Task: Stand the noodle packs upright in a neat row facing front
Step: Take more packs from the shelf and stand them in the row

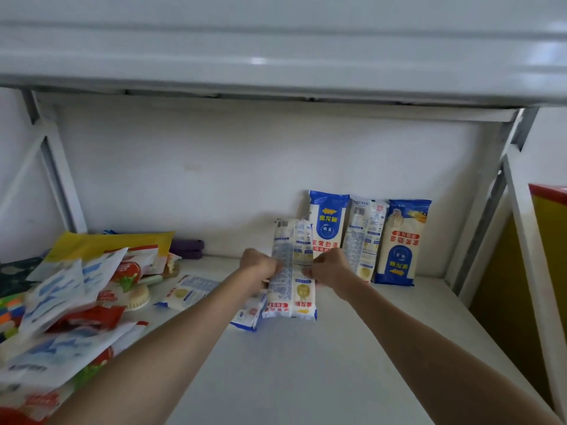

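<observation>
The long, narrow blue-and-white plastic noodle pack (291, 271) is held near the middle of the white shelf (306, 363), back side showing and print upside down, its lower end low over the shelf; whether it touches I cannot tell. The left hand (259, 268) pinches its left edge and the right hand (329, 268) its right edge, fingers of both clenched on the pack at mid-length.

It looks light and fairly stiff along its length, as dried noodles would be, yet brittle if bent, and the film is probably slick; gripping both long edges near the middle seems the safest hold for turning it.

Just behind, three matching packs lean upright against the white back wall (214, 179): one front-facing pack (328, 222), one back-facing pack (365, 237), and one inverted front-facing pack (402, 240). Two more packs lie flat to the left: one flat pack (187, 292) apart, another flat pack (250, 314) partly under the held one.

Farther left, a heap of mixed pouches (70, 302) is blurred and cut off by the frame edge, so I cannot tell whether more noodle packs lie within. The fingertips themselves are hidden behind the pack's edges.
</observation>
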A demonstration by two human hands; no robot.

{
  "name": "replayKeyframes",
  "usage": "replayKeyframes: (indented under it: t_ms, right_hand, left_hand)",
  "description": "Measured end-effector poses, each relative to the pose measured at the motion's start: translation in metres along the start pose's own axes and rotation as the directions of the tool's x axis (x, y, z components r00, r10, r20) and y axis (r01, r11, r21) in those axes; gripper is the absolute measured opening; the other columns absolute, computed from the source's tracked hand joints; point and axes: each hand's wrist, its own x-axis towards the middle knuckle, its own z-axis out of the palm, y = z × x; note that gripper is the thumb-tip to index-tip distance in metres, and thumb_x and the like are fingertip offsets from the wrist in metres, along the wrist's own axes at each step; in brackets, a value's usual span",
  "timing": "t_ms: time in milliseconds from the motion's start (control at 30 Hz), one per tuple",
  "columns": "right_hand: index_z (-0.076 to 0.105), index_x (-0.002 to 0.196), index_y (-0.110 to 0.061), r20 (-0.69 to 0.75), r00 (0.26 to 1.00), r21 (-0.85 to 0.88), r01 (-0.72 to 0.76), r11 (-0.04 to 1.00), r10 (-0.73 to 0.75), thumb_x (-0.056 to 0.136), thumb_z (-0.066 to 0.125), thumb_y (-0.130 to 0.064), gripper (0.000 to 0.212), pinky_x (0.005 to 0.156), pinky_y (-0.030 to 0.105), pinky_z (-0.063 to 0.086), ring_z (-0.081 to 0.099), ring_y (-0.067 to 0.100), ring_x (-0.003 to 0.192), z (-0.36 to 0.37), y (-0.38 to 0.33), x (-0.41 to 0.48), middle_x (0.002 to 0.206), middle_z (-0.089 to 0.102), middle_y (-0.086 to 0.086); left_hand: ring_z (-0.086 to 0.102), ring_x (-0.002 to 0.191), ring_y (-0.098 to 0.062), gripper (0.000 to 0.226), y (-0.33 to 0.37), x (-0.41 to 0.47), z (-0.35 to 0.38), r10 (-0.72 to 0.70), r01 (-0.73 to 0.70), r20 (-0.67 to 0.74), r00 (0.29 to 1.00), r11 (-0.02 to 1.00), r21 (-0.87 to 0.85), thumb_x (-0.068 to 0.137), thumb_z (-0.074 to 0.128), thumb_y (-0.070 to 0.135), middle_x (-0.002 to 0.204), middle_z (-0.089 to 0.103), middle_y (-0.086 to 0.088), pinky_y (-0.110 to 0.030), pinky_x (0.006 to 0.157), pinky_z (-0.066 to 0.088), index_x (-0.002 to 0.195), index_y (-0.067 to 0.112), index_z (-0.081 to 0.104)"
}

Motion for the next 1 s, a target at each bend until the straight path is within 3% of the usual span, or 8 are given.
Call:
replayKeyframes:
  t_ms: [167,300,400,567,667,800,933,1000]
  right_hand:
    - [0.071,0.083,0.0,-0.075,0.994,0.03,0.08,0.996,-0.077,0.074,0.081,-0.009,0.017,0.047,0.016,0.045,0.059,0.009,0.058,0.001,-0.021,0.031,0.071,0.066,0.005]
    - [0.07,0.072,-0.008,-0.139,0.982,0.074,0.142,0.987,-0.131,0.074,0.082,-0.013,0.013,0.062,0.026,0.058,0.066,0.015,0.067,0.012,-0.029,0.06,0.073,0.069,0.004]
    - [0.073,0.077,-0.005,-0.203,0.966,0.063,0.175,0.983,-0.159,0.072,0.084,-0.013,0.014,0.072,0.034,0.06,0.069,0.02,0.075,0.023,-0.026,0.077,0.078,0.071,0.006]
    - [0.074,0.072,-0.001,-0.249,0.954,-0.028,0.163,0.986,-0.165,0.074,0.078,-0.005,0.006,0.053,0.025,0.053,0.059,0.014,0.056,0.035,-0.007,0.09,0.068,0.069,0.009]
    - [0.073,0.07,-0.001,-0.288,0.949,-0.019,0.129,0.991,-0.129,0.075,0.076,-0.004,0.006,0.047,0.022,0.048,0.059,0.016,0.057,0.046,0.002,0.097,0.066,0.068,0.008]
    - [0.068,0.066,-0.001,-0.332,0.932,-0.007,0.155,0.988,-0.148,0.075,0.074,-0.001,0.01,0.041,0.016,0.031,0.047,0.007,0.049,0.053,0.008,0.105,0.052,0.052,-0.001]
    - [0.066,0.074,-0.003,-0.347,0.92,-0.057,0.175,0.983,-0.184,0.078,0.072,-0.003,0.007,0.047,0.017,0.038,0.058,0.017,0.061,0.061,0.012,0.114,0.07,0.063,0.006]
    - [0.066,0.082,-0.003,-0.353,0.915,-0.087,0.175,0.981,-0.194,0.079,0.071,-0.006,0.007,0.053,0.024,0.046,0.064,0.023,0.073,0.066,0.014,0.116,0.082,0.068,0.009]
  left_hand:
    - [0.072,0.076,-0.026,0.016,0.018,0.04,-0.001,0.115,-0.118,-0.115,0.987,0.993,-0.02,0.073,0.082,0.01,0.088,0.074,-0.012,-0.043,0.071,0.062,0.085,0.005,0.073]
    - [0.072,0.083,-0.017,0.021,0.025,0.072,-0.002,0.202,-0.215,-0.206,0.958,0.975,-0.046,0.07,0.085,0.012,0.092,0.077,-0.004,-0.028,0.082,0.058,0.09,0.01,0.078]
    - [0.072,0.087,-0.017,0.033,0.021,0.092,0.005,0.194,-0.223,-0.246,0.95,0.97,-0.093,0.069,0.087,0.012,0.098,0.076,-0.004,-0.028,0.086,0.057,0.1,0.009,0.077]
    - [0.07,0.082,-0.017,0.029,0.0,0.103,0.024,0.218,-0.235,-0.286,0.933,0.972,-0.026,0.072,0.085,0.012,0.099,0.076,-0.007,-0.024,0.081,0.056,0.1,0.007,0.077]
    - [0.065,0.077,-0.016,0.031,-0.01,0.105,0.035,0.226,-0.254,-0.329,0.917,0.966,-0.044,0.073,0.083,0.009,0.101,0.076,-0.011,-0.02,0.076,0.051,0.102,0.003,0.076]
    - [0.065,0.074,-0.018,0.028,-0.011,0.108,0.044,0.219,-0.265,-0.361,0.906,0.961,-0.083,0.075,0.082,0.005,0.097,0.076,-0.011,-0.022,0.074,0.052,0.101,0.002,0.076]
    - [0.068,0.075,-0.021,0.02,-0.018,0.117,0.047,0.251,-0.293,-0.361,0.898,0.954,-0.067,0.076,0.081,0.007,0.091,0.077,-0.011,-0.025,0.074,0.055,0.095,0.005,0.078]
    - [0.071,0.078,-0.022,0.017,-0.023,0.12,0.047,0.259,-0.294,-0.345,0.902,0.954,-0.051,0.077,0.08,0.011,0.09,0.077,-0.009,-0.028,0.076,0.057,0.093,0.007,0.079]
